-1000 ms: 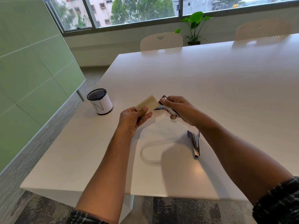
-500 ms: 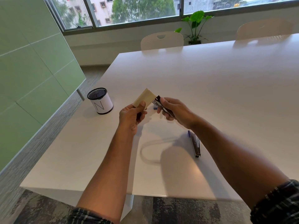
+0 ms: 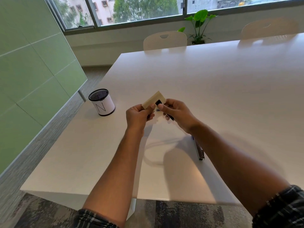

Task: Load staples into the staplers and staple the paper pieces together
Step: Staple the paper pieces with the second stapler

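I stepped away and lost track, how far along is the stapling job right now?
Done: nothing shows as finished; whether either stapler is loaded cannot be told. In hand: the left hand holds the tan paper pieces, and the right hand grips a black stapler whose front end is at their edge. Left: a second stapler lies on the table by the right forearm.

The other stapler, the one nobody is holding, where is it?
In the head view the slim blue and silver metal stapler lies flat on the white table, right of centre, beside the right forearm and nearer the person than both hands.
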The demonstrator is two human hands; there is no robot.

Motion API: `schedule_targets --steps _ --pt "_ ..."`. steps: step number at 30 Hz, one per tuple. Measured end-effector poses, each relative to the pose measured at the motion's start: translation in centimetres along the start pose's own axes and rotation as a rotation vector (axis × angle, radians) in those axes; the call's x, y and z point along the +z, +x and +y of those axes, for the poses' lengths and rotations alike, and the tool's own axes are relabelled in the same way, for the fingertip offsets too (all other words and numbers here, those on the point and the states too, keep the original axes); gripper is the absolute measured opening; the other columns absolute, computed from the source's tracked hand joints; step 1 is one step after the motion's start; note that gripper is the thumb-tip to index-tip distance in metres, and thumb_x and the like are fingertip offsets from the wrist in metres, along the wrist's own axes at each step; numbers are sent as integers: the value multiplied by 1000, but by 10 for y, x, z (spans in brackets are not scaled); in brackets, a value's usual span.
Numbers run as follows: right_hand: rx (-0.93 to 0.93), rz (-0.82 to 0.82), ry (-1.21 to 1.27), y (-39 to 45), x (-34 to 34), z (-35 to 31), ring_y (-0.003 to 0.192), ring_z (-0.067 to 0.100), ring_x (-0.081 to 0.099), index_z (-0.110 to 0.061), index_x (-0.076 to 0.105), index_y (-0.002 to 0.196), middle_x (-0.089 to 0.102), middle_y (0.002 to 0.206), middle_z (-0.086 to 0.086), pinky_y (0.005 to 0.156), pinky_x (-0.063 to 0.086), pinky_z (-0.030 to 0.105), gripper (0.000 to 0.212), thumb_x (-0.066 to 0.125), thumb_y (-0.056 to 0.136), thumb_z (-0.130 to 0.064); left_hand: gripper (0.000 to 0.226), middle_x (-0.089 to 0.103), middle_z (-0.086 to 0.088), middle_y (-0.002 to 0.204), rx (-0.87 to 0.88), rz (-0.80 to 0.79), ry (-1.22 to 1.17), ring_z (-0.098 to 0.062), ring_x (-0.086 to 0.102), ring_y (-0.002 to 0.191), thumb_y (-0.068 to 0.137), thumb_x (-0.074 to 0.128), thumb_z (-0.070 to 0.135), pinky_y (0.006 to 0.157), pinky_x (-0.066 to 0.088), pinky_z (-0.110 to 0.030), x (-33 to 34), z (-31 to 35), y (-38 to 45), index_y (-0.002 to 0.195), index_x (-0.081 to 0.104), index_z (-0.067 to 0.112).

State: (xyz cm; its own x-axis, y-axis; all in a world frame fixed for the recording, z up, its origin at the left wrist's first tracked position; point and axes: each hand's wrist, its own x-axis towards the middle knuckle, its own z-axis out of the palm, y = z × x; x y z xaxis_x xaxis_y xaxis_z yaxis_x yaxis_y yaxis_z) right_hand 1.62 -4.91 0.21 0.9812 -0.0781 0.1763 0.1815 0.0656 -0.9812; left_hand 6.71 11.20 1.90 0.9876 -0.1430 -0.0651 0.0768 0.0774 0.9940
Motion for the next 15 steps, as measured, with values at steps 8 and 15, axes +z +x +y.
schedule_targets --steps 8,15 --pt "67 57 154 1 -1 3 92 35 61 11 70 109 66 99 25 91 47 49 61 84 79 -40 32 75 -9 75 32 -17 65 -12 68 56 82 86 19 63 61 -23 6 -1 3 107 77 1" --pt "89 77 179 0 0 3 92 33 58 12 69 110 66 97 25 90 46 46 56 84 82 -34 33 75 -3 70 -69 -57 -61 -10 69 59 87 81 18 62 57 -20 8 -4 3 114 75 0"
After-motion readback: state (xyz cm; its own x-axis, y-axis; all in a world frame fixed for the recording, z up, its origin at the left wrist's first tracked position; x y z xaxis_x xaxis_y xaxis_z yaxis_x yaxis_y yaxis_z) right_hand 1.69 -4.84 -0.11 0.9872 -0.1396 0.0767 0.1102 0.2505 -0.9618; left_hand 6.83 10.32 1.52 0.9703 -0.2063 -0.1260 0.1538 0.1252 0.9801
